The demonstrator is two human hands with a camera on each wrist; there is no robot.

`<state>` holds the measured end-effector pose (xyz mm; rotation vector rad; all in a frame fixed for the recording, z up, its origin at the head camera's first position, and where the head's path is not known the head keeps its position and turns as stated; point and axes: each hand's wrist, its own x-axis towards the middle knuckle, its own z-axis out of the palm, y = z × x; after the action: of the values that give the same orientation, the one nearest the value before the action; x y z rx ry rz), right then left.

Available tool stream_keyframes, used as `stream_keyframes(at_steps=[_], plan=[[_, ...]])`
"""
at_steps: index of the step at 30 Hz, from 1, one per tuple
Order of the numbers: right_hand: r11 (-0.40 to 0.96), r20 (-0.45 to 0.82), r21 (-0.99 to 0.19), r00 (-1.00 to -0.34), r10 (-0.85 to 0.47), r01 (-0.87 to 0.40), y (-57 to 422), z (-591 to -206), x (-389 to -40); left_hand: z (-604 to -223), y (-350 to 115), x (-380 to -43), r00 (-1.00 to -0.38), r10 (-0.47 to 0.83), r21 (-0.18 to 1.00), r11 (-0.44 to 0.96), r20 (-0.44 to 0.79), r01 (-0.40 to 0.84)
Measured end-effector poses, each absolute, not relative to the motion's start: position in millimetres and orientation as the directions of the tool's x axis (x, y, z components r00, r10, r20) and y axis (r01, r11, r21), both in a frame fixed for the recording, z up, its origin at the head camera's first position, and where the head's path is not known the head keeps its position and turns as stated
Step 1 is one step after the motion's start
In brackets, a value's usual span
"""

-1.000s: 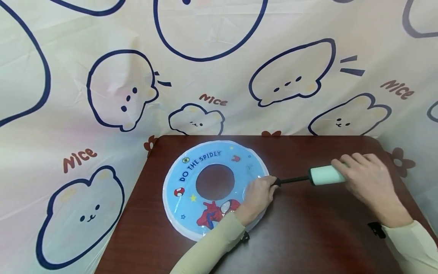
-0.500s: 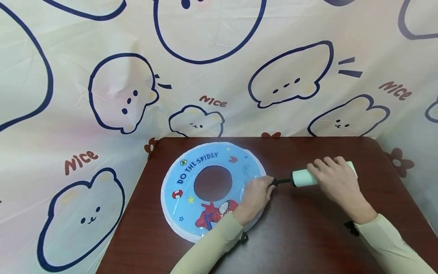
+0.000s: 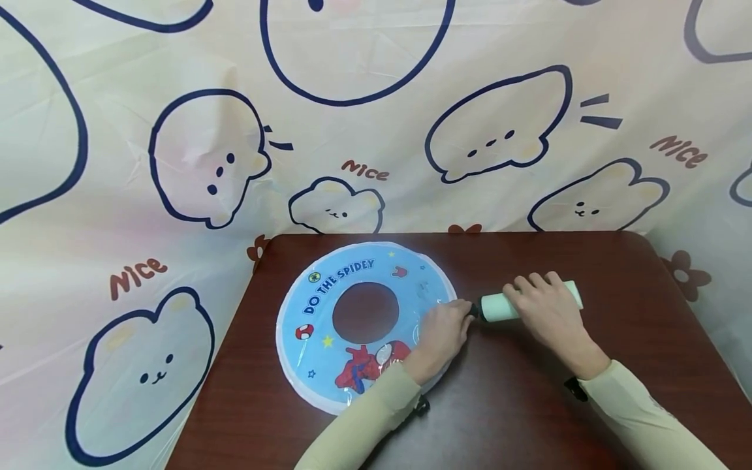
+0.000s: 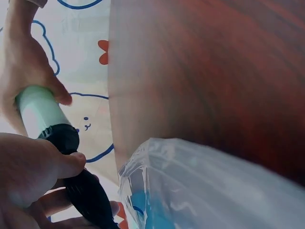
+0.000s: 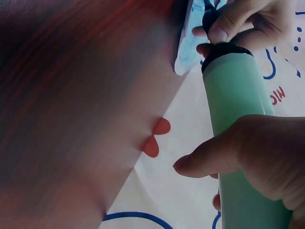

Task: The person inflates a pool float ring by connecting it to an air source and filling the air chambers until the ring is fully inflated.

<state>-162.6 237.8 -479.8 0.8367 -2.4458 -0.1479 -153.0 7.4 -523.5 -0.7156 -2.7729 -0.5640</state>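
A blue swim ring (image 3: 299,294) with a white edge, a red-and-blue figure and "DO THE SPIDEY" lettering lies on the dark table. My left hand (image 3: 442,336) rests over its right side and pinches the black nozzle end of a hand pump, as the left wrist view shows with the black nozzle (image 4: 88,198). Around the mint-green pump barrel (image 3: 499,307) my right hand (image 3: 546,313) curls its fingers. The pump's black collar (image 5: 226,49) sits right at the left fingers, with the rod out of sight inside the barrel.
The dark wooden table (image 3: 529,418) has rounded far corners. Behind and beside it hangs a pale cloth (image 3: 399,143) printed with blue cartoon outlines and "Nice" lettering. A small black device (image 3: 576,390) is strapped at the right wrist.
My right hand has slid the green barrel left towards my left hand, so the black rod that showed between them is now hidden. The left hand stays at the ring's edge.
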Motion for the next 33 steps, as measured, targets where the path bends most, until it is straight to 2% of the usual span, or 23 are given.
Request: stream_keyframes(at_steps=[7, 13, 18, 27, 30, 33], plan=[[0.819, 0.409, 0.212, -0.713, -0.57, -0.533, 248.3, -472.0, -165.4, -524.9, 8.1, -155.3, -0.857, 0.412, 0.336, 0.796, 0.309, 0.504], [0.823, 0.427, 0.184, -0.71, -0.56, -0.538, 275.5, -453.2, -160.9, -521.1, 4.7, -157.3, -0.854, 0.42, 0.395, 0.76, 0.307, 0.516], [0.825, 0.445, 0.17, -0.705, -0.553, -0.539, 290.9, -441.4, -154.5, -521.2, 2.2, -156.1, -0.84, 0.436, 0.351, 0.77, 0.322, 0.534], [0.906, 0.461, 0.164, -0.781, -0.421, -0.391, 322.0, -419.5, -147.3, -522.4, 8.0, -158.4, -0.838, 0.434, 0.352, 0.767, 0.332, 0.536], [0.903, 0.465, 0.168, -0.776, -0.426, -0.395, 318.5, -422.4, -147.9, -522.1, 6.5, -157.7, -0.842, 0.428, 0.355, 0.77, 0.328, 0.53], [0.874, 0.475, 0.175, -0.739, -0.478, -0.453, 301.1, -433.2, -153.6, -523.0, 5.8, -157.3, -0.846, 0.421, 0.348, 0.778, 0.326, 0.522]])
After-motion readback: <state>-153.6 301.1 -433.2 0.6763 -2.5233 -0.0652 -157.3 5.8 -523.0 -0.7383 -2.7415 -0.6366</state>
